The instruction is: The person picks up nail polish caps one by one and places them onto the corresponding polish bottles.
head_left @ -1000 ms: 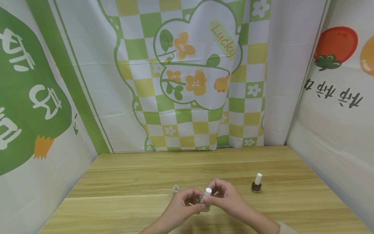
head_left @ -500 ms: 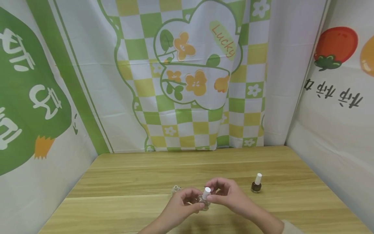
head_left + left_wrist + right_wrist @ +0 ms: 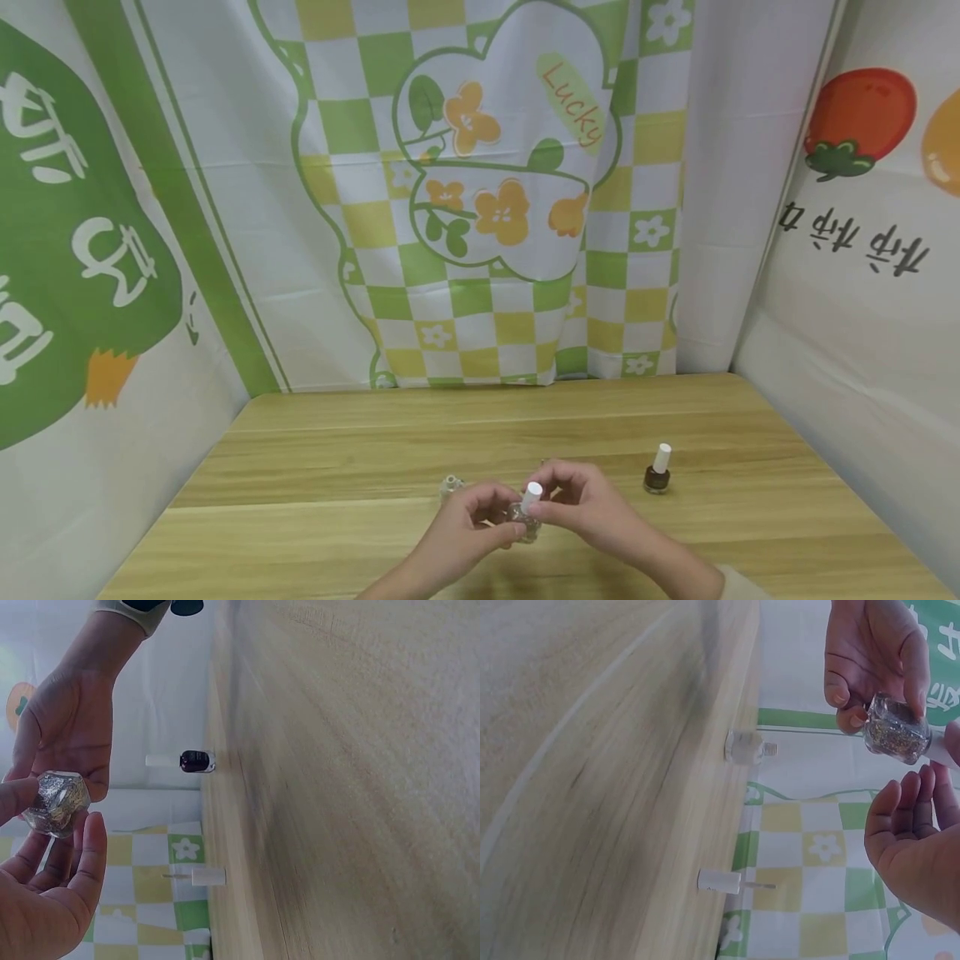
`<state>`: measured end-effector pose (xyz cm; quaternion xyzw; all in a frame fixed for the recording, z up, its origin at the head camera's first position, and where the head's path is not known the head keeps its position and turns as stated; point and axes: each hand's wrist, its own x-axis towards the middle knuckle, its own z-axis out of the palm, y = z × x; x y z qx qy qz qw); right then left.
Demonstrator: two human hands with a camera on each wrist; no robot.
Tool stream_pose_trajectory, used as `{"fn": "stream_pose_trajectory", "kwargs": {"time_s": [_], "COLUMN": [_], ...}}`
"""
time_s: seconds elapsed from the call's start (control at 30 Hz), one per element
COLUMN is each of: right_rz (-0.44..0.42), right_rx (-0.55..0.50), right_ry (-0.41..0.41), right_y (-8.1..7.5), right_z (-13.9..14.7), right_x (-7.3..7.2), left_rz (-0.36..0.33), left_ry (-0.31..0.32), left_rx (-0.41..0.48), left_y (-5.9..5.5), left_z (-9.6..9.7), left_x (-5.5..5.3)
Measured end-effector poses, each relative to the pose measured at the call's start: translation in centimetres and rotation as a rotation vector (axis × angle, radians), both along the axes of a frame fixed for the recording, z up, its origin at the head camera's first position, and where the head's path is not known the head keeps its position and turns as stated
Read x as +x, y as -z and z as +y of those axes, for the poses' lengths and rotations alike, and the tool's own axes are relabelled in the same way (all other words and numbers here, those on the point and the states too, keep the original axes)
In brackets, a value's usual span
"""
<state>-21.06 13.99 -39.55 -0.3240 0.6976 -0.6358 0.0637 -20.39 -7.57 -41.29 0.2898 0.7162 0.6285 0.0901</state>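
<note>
A glitter nail polish bottle [image 3: 897, 735] is held up above the table, its white cap [image 3: 532, 495] tilted a little to the right. My left hand [image 3: 468, 521] grips the glass body between thumb and fingers. The thumb and fingers of my right hand [image 3: 581, 504] pinch the white cap, which sits on the neck. Silvery and gold flecks show through the glass in the left wrist view. Just beyond my left hand stands an uncapped clear bottle [image 3: 746, 748], partly hidden in the head view.
A white cap with its brush [image 3: 208, 877] stands brush-up on the wooden table [image 3: 322, 450], mostly hidden behind my right hand in the head view. To the right is a dark nail polish bottle [image 3: 657, 477] with a white cap. Printed cloths [image 3: 495, 333] hang around the table.
The bottle and its cap have shifted slightly left, then a little back. My right fingers have moved around the cap; the left hand keeps its grip.
</note>
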Motion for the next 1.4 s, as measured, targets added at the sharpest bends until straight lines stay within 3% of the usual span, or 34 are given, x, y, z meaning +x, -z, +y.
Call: {"fn": "stream_pose_trajectory", "kwargs": {"time_s": [0.57, 0.77, 1.17, 1.4], "right_rz": [-0.043, -0.030, 0.059, 0.060], "right_rx": [0.063, 0.077, -0.001, -0.003], "right_ry": [0.116, 0.076, -0.069, -0.072], "right_y": [-0.20, -0.26, -0.20, -0.23], "right_z": [-0.63, -0.19, 0.24, 0.14], "right_x": [0.47, 0.22, -0.33, -0.30], "left_rz": [0.003, -0.005, -0.008, -0.005], "left_ry": [0.012, 0.010, 0.014, 0.015], "left_rx": [-0.009, 0.002, -0.002, 0.002], "left_y": [-0.03, -0.18, -0.15, -0.17], "left_z": [-0.05, -0.10, -0.14, -0.13], "left_x": [0.08, 0.16, 0.23, 0.27]}}
